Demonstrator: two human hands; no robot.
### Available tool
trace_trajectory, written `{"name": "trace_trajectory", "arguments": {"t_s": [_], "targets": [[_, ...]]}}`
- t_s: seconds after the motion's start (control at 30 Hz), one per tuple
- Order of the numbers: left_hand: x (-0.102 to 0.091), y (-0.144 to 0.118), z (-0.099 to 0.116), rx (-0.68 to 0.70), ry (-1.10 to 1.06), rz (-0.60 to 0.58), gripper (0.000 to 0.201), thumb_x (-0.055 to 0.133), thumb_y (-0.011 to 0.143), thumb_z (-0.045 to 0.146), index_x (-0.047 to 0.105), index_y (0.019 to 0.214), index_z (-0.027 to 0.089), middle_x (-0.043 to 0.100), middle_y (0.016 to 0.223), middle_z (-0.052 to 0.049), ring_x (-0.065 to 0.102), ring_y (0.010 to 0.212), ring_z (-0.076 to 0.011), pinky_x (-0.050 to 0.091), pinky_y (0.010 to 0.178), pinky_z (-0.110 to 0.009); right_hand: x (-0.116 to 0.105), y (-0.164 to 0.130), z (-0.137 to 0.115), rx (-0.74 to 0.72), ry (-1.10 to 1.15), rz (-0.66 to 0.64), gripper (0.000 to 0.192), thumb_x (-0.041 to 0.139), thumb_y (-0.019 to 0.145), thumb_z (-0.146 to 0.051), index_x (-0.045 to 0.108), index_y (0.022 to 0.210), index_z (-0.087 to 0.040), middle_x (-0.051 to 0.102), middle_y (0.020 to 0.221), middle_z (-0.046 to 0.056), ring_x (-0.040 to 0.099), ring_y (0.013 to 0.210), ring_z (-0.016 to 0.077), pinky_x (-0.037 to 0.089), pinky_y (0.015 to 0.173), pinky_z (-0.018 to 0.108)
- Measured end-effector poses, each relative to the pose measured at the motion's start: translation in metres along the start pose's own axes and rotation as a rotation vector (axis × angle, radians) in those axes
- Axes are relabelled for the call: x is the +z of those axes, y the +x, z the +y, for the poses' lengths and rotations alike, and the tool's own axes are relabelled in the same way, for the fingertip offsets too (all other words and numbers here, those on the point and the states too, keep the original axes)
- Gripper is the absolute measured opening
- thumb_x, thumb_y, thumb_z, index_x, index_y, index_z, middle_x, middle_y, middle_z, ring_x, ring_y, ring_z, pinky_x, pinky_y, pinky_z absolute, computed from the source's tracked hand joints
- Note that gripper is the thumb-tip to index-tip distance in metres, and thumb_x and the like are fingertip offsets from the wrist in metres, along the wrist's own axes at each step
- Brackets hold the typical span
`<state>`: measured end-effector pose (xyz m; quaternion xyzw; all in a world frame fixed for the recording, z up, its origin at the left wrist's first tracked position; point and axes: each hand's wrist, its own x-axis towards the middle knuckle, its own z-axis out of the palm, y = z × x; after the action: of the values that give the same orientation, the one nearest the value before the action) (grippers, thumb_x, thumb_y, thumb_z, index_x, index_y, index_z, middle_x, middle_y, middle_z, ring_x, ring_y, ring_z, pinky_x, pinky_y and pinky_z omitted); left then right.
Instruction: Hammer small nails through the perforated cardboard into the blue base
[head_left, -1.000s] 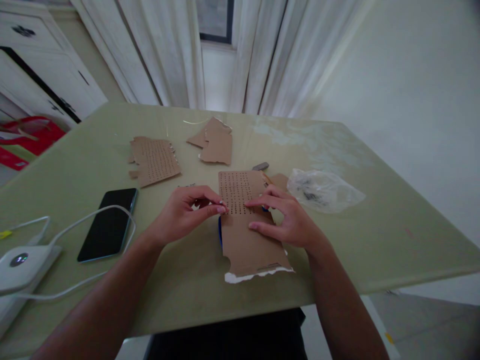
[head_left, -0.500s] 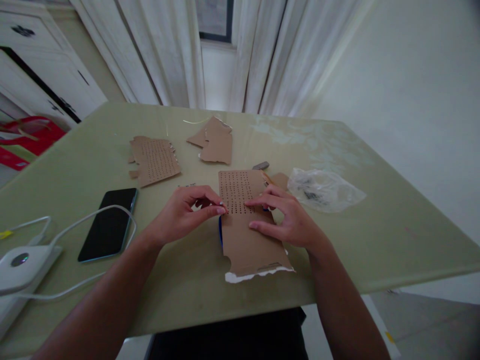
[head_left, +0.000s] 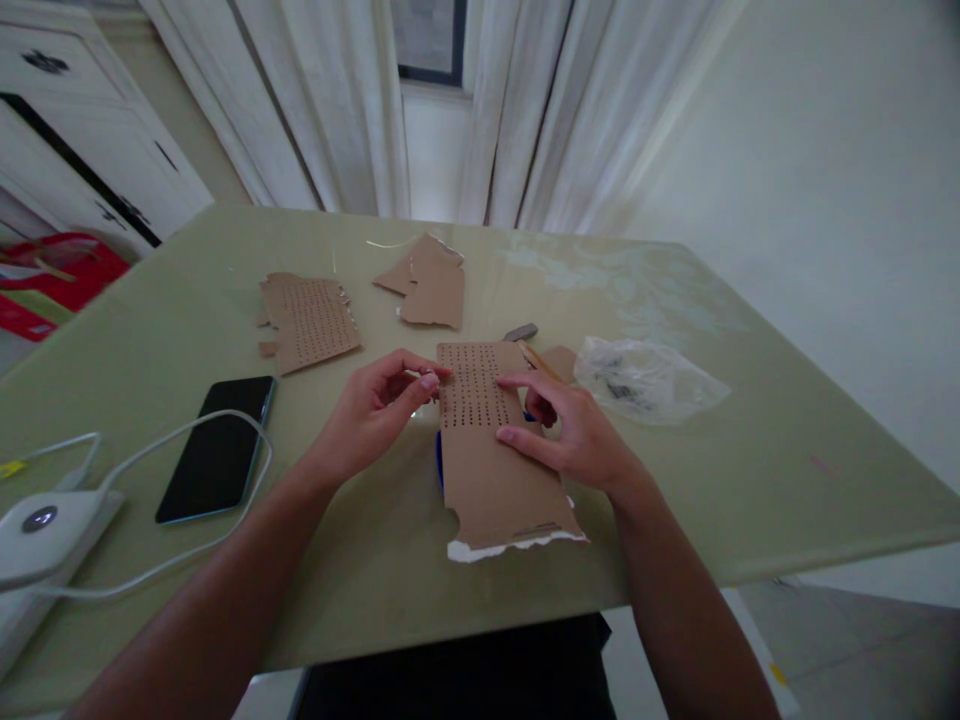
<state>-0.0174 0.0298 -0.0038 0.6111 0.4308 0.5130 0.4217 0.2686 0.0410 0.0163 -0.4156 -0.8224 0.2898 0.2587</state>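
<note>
A brown cardboard piece (head_left: pixel 502 480) with rows of small punched holes and a torn white lower edge lies before me, over something blue (head_left: pixel 439 462) that is mostly hidden. At its upper left edge is my left hand (head_left: pixel 379 405), closed in a pinch; a tiny item between thumb and forefinger is too small to name. My right hand (head_left: pixel 574 425) rests on the cardboard's right side. Its thumb and index finger are spread apart on the surface, the index tip beside the holes, and its other fingers curl at the edge, partly hidden.
Another holed cardboard piece (head_left: pixel 315 325) and torn scraps (head_left: pixel 439 290) lie farther back. A clear plastic bag (head_left: pixel 645 380) with small dark items is right, a grey object (head_left: pixel 521 332) behind the cardboard. A phone (head_left: pixel 217 450), white cable (head_left: pixel 169 570) and white device (head_left: pixel 45 530) sit left.
My left hand has moved slightly up along the cardboard's left edge. My right index finger has shifted a little up over the holes; the cardboard has barely moved.
</note>
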Motion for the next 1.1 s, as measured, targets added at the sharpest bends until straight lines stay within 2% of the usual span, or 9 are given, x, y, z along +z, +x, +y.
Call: {"name": "trace_trajectory", "arguments": {"t_s": [0.23,0.47,0.7,0.83,0.9,1.0,1.1], "targets": [[0.002,-0.001,0.002,-0.008,-0.025,0.012,0.032,0.084,0.097,0.050,0.080,0.096,0.018,0.086,0.099,-0.011,0.080,0.090,-0.0205,0.066,0.082,-0.031,0.002,0.003,-0.003,-0.056,0.025,0.053,0.049,0.083,0.095,-0.045,0.072,0.136,-0.021,0.065,0.092,0.002,0.055,0.074,0.0164,0.046,0.068,0.031],[-0.002,0.000,0.000,-0.007,-0.005,0.032,0.034,0.086,0.094,0.052,0.079,0.092,0.019,0.085,0.092,-0.010,0.079,0.084,-0.0196,0.064,0.075,-0.028,0.002,0.003,-0.006,-0.090,0.030,0.071,0.051,0.086,0.094,-0.047,0.073,0.137,-0.023,0.070,0.103,0.005,0.058,0.076,0.0172,0.050,0.068,0.032],[0.000,0.000,0.000,0.013,0.027,0.057,0.031,0.086,0.093,0.049,0.079,0.090,0.019,0.082,0.087,-0.008,0.076,0.079,-0.0192,0.061,0.071,-0.028,0.002,0.003,-0.007,-0.081,0.039,0.072,0.049,0.088,0.092,-0.048,0.075,0.133,-0.024,0.071,0.102,0.005,0.058,0.074,0.0163,0.051,0.068,0.032],[-0.002,-0.001,0.003,0.051,0.108,0.085,0.027,0.088,0.091,0.048,0.081,0.087,0.021,0.077,0.078,-0.004,0.069,0.068,-0.0167,0.055,0.062,-0.027,0.003,0.002,-0.007,-0.071,0.043,0.062,0.049,0.088,0.092,-0.047,0.076,0.133,-0.023,0.071,0.103,0.005,0.058,0.074,0.0162,0.051,0.068,0.032],[-0.004,-0.002,0.006,0.068,0.074,0.090,0.027,0.090,0.090,0.048,0.082,0.086,0.022,0.077,0.076,-0.004,0.066,0.066,-0.0165,0.053,0.059,-0.028,0.004,0.002,-0.006,-0.067,0.044,0.065,0.049,0.088,0.092,-0.047,0.076,0.133,-0.024,0.072,0.104,0.006,0.058,0.075,0.0166,0.051,0.068,0.032],[-0.008,-0.003,0.010,0.068,0.034,-0.027,0.027,0.089,0.091,0.048,0.083,0.085,0.022,0.078,0.078,-0.005,0.068,0.068,-0.0175,0.054,0.061,-0.029,0.004,0.003,-0.005,-0.068,0.045,0.065,0.048,0.088,0.092,-0.047,0.075,0.133,-0.024,0.072,0.104,0.006,0.059,0.077,0.0172,0.052,0.068,0.032],[-0.011,-0.003,0.011,0.090,0.102,-0.171,0.027,0.085,0.094,0.046,0.084,0.085,0.021,0.078,0.081,-0.007,0.070,0.073,-0.0189,0.053,0.063,-0.029,0.004,0.004,-0.005,-0.074,0.049,0.059,0.048,0.087,0.092,-0.047,0.075,0.132,-0.024,0.071,0.104,0.006,0.060,0.077,0.0176,0.052,0.068,0.032]]}}
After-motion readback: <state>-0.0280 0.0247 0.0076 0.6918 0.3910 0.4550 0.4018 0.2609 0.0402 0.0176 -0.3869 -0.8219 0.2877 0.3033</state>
